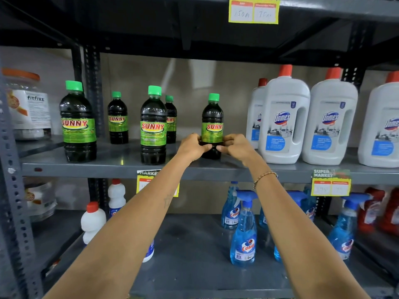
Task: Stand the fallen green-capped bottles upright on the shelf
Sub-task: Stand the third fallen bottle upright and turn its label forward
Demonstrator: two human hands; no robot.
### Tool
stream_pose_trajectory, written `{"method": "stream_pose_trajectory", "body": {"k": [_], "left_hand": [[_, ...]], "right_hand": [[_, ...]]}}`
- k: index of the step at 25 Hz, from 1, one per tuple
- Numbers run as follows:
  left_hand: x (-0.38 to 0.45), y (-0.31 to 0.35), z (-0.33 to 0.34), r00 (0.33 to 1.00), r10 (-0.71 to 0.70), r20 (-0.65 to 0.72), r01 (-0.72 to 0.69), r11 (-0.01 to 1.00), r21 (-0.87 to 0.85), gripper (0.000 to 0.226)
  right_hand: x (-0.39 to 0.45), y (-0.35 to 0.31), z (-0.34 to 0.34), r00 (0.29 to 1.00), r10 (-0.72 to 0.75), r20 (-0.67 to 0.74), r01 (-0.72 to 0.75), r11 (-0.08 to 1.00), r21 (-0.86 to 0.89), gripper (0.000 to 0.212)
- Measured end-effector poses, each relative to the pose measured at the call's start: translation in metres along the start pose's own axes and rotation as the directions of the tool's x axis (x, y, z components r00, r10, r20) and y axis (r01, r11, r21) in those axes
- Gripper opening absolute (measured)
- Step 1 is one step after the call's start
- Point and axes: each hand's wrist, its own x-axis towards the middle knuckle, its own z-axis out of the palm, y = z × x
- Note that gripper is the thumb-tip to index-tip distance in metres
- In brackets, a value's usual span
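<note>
- Head view showed my left hand [192,147] and my right hand [234,146] wrapped around the lower part of the small green-capped bottle [212,126], fingers of both clamped on it from either side, thumbs toward me.
- That bottle stood upright on the grey shelf [121,167], near the front lip, with its base hidden behind my fingers, so I could not tell whether it sat flat.
- Four other green-capped bottles stood upright to its left, the nearest being the big bottle [153,126]; I saw none lying down.
- I judged the main risk was letting go unevenly: if one hand had dragged the label on release, the narrow bottle could have tipped again.
- So close to the lip, a forward tip might have carried it off the shelf onto the blue spray bottles [244,229] below.
- My left wrist sat just beside the big bottle, so a careless pull-back could have knocked it.
- The white Domex jug [284,117] stood near my right hand; swinging that way risked bumping it.
</note>
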Motion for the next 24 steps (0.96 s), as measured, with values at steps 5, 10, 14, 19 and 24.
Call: {"method": "stream_pose_trajectory", "body": {"k": [5,10,14,19,24], "left_hand": [[0.001,0.003,-0.001,1.000,-0.001,0.014,0.001,0.999,-0.037,0.039],[-0.009,0.002,-0.002,1.000,0.001,0.019,0.001,0.996,-0.090,0.040],[-0.018,0.004,-0.007,1.000,0.010,0.018,-0.008,0.994,-0.108,0.039],[-0.035,0.009,-0.014,0.999,0.026,0.041,-0.020,0.991,-0.135,0.040],[-0.057,0.017,-0.020,0.998,0.029,0.050,-0.022,0.991,-0.134,0.042]], "right_hand": [[0.002,0.000,-0.001,1.000,0.002,-0.028,-0.001,1.000,0.016,0.050],[-0.009,0.001,0.000,0.999,-0.007,-0.036,0.007,1.000,-0.003,0.050],[-0.019,-0.003,-0.001,0.999,-0.024,-0.042,0.023,1.000,-0.017,0.050],[-0.039,-0.009,-0.007,0.999,-0.020,-0.040,0.019,1.000,-0.009,0.052],[-0.062,-0.016,-0.010,0.999,-0.020,-0.050,0.020,1.000,0.004,0.051]]}}
